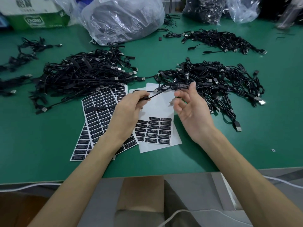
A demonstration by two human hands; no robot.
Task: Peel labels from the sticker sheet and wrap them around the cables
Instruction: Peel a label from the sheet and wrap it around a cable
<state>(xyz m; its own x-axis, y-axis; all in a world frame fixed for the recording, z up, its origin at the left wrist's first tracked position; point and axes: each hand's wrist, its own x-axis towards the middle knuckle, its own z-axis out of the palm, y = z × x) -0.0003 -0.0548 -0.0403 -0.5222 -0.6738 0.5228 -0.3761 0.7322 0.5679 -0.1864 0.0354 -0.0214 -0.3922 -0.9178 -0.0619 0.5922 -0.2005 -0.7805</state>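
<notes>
Shining bright and even from above. Dropping only soft, faint shadows on the green desk (49,145). Glaring white on the plastic bag (124,17). Blurring around the right fingers (180,95). Bending near the edges.

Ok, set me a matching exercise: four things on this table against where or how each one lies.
1 held cable
2 part-used sticker sheet
3 green box
4 clear plastic bag

A far left corner
B far middle, behind the left cable pile
C gripped by the left hand
D lying flat, mostly peeled bare

Pairs: 1-C, 2-D, 3-A, 4-B.
</notes>
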